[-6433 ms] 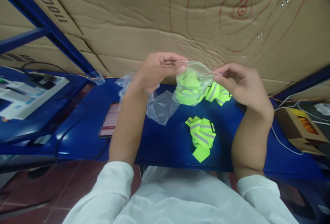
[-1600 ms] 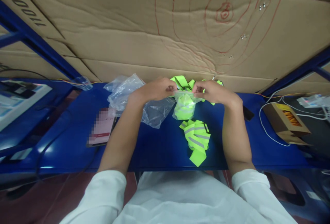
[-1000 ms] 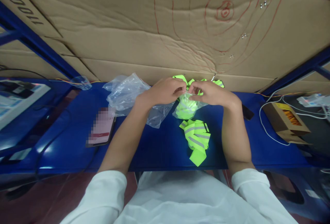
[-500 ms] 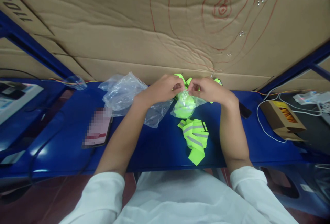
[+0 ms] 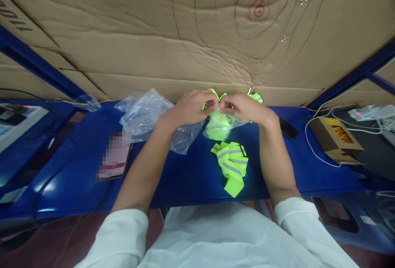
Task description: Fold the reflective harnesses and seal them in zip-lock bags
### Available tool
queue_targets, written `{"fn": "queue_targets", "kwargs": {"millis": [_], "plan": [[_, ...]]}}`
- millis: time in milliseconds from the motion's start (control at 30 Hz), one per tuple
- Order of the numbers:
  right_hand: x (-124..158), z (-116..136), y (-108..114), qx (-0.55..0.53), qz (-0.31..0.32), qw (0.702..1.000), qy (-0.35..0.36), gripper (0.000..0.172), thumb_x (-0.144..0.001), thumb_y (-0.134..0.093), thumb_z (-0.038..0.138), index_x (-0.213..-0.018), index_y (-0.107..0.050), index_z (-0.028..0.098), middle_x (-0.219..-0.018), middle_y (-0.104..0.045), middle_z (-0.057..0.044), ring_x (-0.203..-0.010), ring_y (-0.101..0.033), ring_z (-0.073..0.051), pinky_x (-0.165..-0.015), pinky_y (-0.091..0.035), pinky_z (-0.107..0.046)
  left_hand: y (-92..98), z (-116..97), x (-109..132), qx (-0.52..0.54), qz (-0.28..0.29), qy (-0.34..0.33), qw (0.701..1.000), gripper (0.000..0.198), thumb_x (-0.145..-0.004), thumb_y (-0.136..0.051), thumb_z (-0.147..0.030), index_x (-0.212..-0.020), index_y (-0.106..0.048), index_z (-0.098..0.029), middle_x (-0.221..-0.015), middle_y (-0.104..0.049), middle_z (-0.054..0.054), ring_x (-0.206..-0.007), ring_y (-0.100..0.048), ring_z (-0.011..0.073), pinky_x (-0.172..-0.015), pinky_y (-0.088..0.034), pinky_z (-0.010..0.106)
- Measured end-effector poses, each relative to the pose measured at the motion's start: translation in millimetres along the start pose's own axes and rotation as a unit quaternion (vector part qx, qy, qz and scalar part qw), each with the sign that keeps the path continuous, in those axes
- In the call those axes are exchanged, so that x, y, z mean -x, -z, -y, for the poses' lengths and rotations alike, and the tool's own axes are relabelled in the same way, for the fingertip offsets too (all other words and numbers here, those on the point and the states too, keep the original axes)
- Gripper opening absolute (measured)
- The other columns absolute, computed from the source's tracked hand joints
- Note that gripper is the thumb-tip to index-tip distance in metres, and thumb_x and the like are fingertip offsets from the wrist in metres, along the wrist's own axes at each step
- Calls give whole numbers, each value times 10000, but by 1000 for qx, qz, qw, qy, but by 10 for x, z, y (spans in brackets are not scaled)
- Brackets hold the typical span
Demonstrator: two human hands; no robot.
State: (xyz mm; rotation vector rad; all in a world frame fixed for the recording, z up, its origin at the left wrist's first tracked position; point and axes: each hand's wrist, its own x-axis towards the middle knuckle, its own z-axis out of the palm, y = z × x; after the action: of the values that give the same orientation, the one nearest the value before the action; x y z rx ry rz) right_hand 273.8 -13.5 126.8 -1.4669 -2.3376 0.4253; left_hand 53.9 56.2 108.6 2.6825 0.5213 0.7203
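My left hand [image 5: 199, 105] and my right hand [image 5: 239, 107] meet near the back of the blue table, both closed in a pinch on the top edge of a clear plastic bag [image 5: 219, 126]. Inside the bag shows neon yellow-green material. More neon strips lie behind my hands, partly hidden by them. Closer to me, a bundle of neon reflective strap [image 5: 233, 163] with grey stripes rests on the table [image 5: 188, 177]. Left of my left hand, crumpled clear plastic bags [image 5: 145, 114] are spread out, partly behind my forearm.
A phone [image 5: 114, 157] lies at the left, a dark flat object [image 5: 289, 128] beyond my right forearm. An open cardboard box [image 5: 338, 140] and white cables stand at the right. A cardboard sheet [image 5: 123, 54] with red drawn rings closes off the back.
My fingertips have come closer together at the bag's top edge. The whole view has shifted slightly; the strap bundle and loose bags stay put on the table.
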Motion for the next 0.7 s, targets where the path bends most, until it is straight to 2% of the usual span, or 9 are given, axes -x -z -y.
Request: {"fn": "queue_targets", "kwargs": {"millis": [167,333,467,600,700], "plan": [[2,-13,3,-27,18,999,0,109,-912,-682,284,-931,-696,177,-801,-691,-4,-690,-563,-134,-662,-328,-263,40,37,2,16,25,-28,999,143,-992,-584,-274,-989,-709,-206,-980,-755,24,-829,-648,166,-779,-415,291],[32,-46,30,-19,35,998,-48,66,-875,-678,194,-932,-689,163,-795,-689,-11,-704,-572,-144,-671,-341,-266,30,70,8,-14,38,2,999,204,-1031,-510,-290,-1003,-691,-200,-967,-726,35,-841,-629,181,-754,-392,303],[-3,-25,-9,-1,33,999,-34,58,-881,-621,142,-888,-675,162,-773,-682,-17,-699,-553,-147,-685,-329,-278,26,72,15,9,43,16,999,191,-1010,-548,-325,-1015,-689,-197,-979,-729,35,-849,-638,178,-773,-415,298],[-43,-4,-32,-7,26,999,-17,63,-871,-625,152,-900,-681,160,-791,-691,-21,-695,-558,-142,-674,-331,-272,18,88,11,-3,59,8,998,206,-995,-573,-359,-1017,-708,-204,-1017,-751,46,-872,-652,193,-793,-420,309],[-30,-26,1,-46,36,998,-21,91,-866,-675,232,-930,-697,171,-823,-713,-19,-715,-599,-147,-673,-363,-263,22,91,4,-22,61,-5,998,219,-1007,-533,-336,-1001,-709,-206,-1004,-755,52,-855,-653,200,-759,-406,316]]}}
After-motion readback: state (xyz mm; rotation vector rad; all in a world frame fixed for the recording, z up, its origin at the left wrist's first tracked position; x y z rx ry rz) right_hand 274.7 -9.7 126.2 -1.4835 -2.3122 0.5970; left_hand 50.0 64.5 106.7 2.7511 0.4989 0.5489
